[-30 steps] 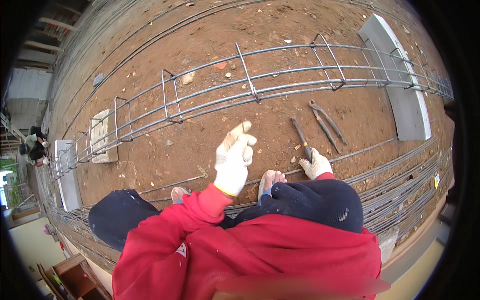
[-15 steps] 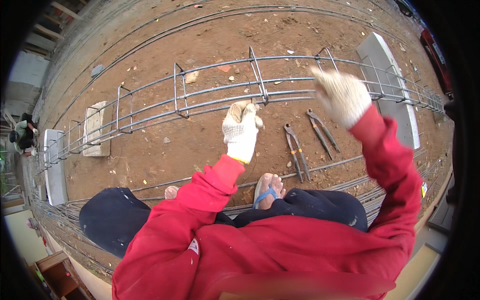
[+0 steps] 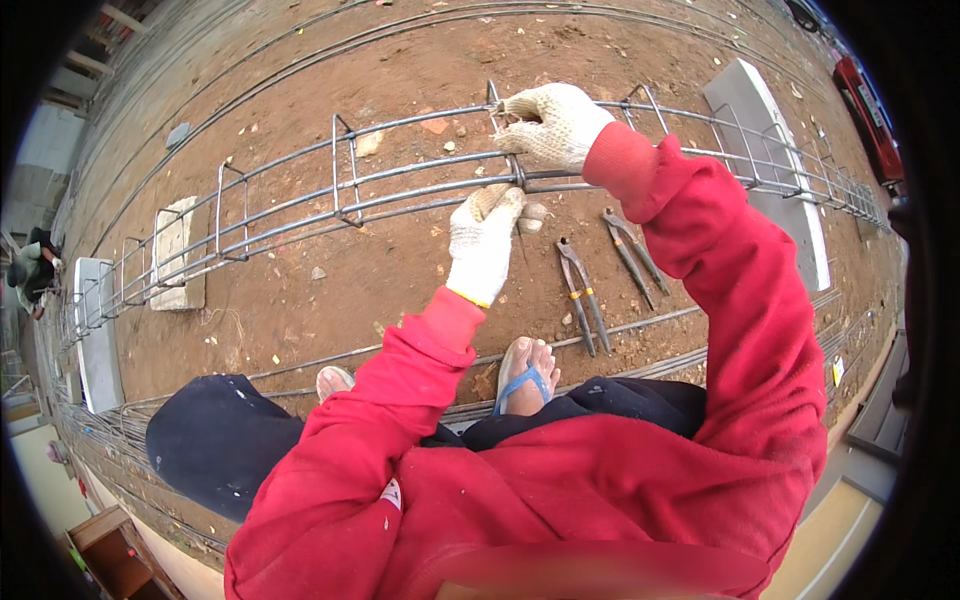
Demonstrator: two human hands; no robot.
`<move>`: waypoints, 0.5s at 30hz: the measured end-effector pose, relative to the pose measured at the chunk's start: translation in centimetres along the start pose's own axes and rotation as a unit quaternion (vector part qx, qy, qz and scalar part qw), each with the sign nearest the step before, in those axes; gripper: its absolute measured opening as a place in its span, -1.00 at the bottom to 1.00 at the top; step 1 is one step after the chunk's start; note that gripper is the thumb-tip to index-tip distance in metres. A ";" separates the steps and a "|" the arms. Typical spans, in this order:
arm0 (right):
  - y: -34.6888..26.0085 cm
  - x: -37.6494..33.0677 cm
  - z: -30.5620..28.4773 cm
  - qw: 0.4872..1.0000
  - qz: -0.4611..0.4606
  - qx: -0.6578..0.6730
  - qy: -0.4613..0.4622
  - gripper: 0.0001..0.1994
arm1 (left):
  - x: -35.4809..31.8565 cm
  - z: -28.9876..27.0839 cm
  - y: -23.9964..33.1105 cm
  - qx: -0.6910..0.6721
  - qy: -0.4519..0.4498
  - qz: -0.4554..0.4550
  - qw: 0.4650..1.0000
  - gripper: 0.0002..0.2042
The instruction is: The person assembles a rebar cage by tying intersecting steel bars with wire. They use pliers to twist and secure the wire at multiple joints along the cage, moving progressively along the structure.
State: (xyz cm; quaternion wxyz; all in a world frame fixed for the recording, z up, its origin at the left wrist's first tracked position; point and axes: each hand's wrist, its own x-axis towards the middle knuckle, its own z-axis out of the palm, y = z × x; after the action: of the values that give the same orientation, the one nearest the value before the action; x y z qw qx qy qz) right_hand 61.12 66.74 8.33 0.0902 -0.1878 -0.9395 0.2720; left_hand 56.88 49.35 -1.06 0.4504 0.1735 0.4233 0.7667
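A long cage of steel rebar [image 3: 425, 165] with square stirrups crosses in front of me. My left hand [image 3: 482, 238], in a cream knit glove, is closed just under the near bars at a stirrup's lower corner. From its fingers hangs a thin dark strand of tie wire [image 3: 521, 243]. My right hand [image 3: 553, 125], gloved alike, sits at the upper part of the same stirrup with its fingers curled; whatever they hold is hidden. On the dirt closer to me lie two pairs of pincers, one with orange-and-dark handles [image 3: 583, 300] and another [image 3: 634, 258] to its right.
Concrete blocks stand under the cage at the right [image 3: 765, 170] and far left [image 3: 97, 335], with a rough pale block [image 3: 180, 255] between. Loose rebar [image 3: 640, 325] runs by my sandalled feet [image 3: 525, 375]. A person [image 3: 38, 272] crouches at the far left.
My right hand has come left from above the right part of the cage to the stirrup by my left hand. The left hand stays at the lower bars, and the view has shifted slightly.
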 end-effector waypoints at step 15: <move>-1.1 -4.1 -1.1 0.969 -0.244 0.045 0.013 -0.75 | 0.5 -0.7 -0.3 0.360 0.022 0.164 0.918 -0.89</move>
State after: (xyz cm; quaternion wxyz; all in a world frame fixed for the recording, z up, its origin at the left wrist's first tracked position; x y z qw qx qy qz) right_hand 64.83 64.72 9.61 0.1744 0.0480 -0.9424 0.2814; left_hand 56.39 49.48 -1.77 0.2159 0.3744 0.6456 0.6296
